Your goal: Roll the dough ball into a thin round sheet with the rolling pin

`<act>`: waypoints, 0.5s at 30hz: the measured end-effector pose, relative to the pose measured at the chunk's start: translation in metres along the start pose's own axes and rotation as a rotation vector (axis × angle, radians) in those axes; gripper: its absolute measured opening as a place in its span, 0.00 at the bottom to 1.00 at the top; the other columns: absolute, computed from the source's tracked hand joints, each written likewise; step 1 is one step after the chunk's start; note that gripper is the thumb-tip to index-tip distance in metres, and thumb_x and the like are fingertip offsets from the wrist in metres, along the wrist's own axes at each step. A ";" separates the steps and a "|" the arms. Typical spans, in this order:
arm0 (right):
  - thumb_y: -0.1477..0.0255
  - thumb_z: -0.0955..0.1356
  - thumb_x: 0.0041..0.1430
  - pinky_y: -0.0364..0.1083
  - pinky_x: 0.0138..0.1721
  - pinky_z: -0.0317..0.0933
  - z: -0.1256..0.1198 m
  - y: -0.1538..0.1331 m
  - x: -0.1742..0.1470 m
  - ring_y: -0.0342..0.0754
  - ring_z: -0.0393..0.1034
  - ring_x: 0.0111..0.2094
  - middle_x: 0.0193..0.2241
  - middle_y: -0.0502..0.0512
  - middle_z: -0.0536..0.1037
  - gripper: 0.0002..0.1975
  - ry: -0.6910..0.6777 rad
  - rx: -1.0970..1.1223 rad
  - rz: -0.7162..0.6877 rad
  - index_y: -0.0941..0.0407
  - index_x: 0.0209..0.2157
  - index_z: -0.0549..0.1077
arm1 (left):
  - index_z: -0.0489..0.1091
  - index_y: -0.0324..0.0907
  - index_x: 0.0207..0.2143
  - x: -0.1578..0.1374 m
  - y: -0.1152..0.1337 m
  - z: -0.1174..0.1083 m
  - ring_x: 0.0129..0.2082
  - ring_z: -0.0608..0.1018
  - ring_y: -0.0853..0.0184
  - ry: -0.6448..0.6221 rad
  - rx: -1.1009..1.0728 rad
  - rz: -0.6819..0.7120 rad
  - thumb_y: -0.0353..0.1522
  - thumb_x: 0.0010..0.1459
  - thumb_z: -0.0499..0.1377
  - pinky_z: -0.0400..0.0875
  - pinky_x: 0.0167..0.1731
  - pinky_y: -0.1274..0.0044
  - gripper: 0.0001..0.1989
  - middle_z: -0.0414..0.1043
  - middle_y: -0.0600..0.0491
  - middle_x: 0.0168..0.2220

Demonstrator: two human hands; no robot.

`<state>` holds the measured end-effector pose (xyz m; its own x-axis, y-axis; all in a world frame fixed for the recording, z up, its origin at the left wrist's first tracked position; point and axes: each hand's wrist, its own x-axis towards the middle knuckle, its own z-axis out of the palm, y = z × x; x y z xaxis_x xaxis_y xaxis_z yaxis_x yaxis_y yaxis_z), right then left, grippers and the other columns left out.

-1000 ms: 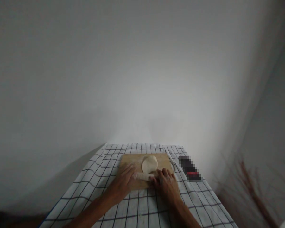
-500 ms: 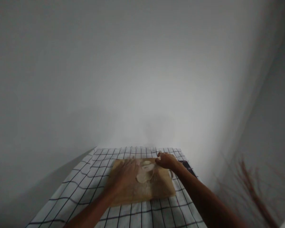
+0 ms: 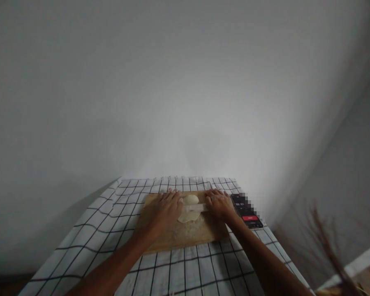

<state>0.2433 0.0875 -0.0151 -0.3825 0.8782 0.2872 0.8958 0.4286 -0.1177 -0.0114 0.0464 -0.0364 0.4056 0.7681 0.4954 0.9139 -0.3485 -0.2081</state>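
A pale rolling pin (image 3: 195,208) lies crosswise over a piece of flattened dough (image 3: 189,217), which shows on the near side of it. More pale dough (image 3: 191,200) bulges up behind the pin. My left hand (image 3: 170,204) covers the pin's left end, palm down, fingers reaching forward over it. On the right end rests my right hand (image 3: 218,203), its fingers bent a little over the pin. Both pin ends are hidden under my hands. Beneath everything is a wooden board (image 3: 185,238), dusted with what looks like flour.
The board sits on a white cloth with a dark grid (image 3: 126,242) that covers the table. A phone (image 3: 248,213) with a lit screen lies right of the board. Behind rises a plain pale wall (image 3: 185,102). Thin reddish twigs (image 3: 323,242) stand at lower right.
My right hand has come down from a raised, curled pose onto the rolling pin. My left hand has settled at the other end. The view has shifted, showing more of the phone.
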 end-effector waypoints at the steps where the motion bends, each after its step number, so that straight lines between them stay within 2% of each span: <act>1: 0.68 0.56 0.72 0.63 0.64 0.51 0.000 -0.003 -0.010 0.55 0.64 0.61 0.58 0.58 0.74 0.18 0.024 0.005 0.008 0.51 0.49 0.75 | 0.69 0.34 0.56 -0.003 0.001 0.001 0.61 0.72 0.53 0.025 0.008 0.033 0.30 0.69 0.45 0.64 0.61 0.56 0.20 0.72 0.39 0.59; 4: 0.66 0.54 0.74 0.67 0.65 0.46 0.002 -0.014 -0.042 0.55 0.62 0.63 0.59 0.56 0.73 0.20 0.083 0.039 0.013 0.49 0.51 0.74 | 0.69 0.34 0.56 -0.011 0.004 0.002 0.62 0.71 0.53 0.071 0.046 0.135 0.28 0.70 0.44 0.62 0.63 0.57 0.20 0.70 0.39 0.60; 9: 0.65 0.53 0.75 0.60 0.65 0.50 0.006 -0.025 -0.073 0.52 0.61 0.64 0.61 0.54 0.71 0.21 0.175 0.083 0.017 0.48 0.55 0.73 | 0.68 0.32 0.58 -0.024 0.004 0.001 0.67 0.64 0.52 0.084 0.071 0.201 0.29 0.70 0.45 0.56 0.66 0.57 0.20 0.64 0.38 0.64; 12: 0.64 0.54 0.75 0.58 0.65 0.51 0.005 -0.022 -0.067 0.53 0.59 0.65 0.61 0.54 0.71 0.21 0.163 0.085 -0.002 0.49 0.54 0.74 | 0.68 0.32 0.58 -0.026 0.004 0.001 0.66 0.65 0.52 0.065 0.067 0.195 0.28 0.69 0.45 0.56 0.66 0.57 0.21 0.65 0.38 0.64; 15: 0.64 0.53 0.75 0.61 0.65 0.49 0.001 -0.015 -0.043 0.54 0.58 0.66 0.59 0.55 0.73 0.22 0.113 0.051 -0.032 0.50 0.52 0.75 | 0.68 0.34 0.58 -0.020 0.004 -0.001 0.64 0.68 0.52 0.020 0.025 0.126 0.29 0.70 0.44 0.59 0.63 0.57 0.21 0.68 0.38 0.62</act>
<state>0.2458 0.0441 -0.0269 -0.3800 0.8358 0.3962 0.8697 0.4687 -0.1546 -0.0158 0.0289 -0.0459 0.5169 0.7085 0.4804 0.8560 -0.4275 -0.2907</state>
